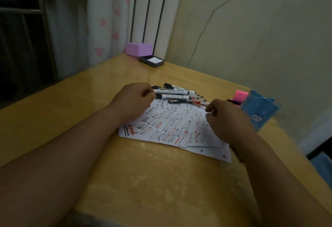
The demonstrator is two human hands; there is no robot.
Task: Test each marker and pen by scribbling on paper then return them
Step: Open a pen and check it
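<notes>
Markers [177, 94] piled mid-frame at top edge of scribbled paper [172, 128] on bench [161, 182]. Left hand [133, 101] pinches a marker's end; right hand [224, 117] curled, grip unclear, just right of pile.

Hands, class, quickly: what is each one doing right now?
Left hand: closed on the end of a white marker in the pile.
Right hand: fingers pinched at a red pen; firm grip cannot be told.
</notes>
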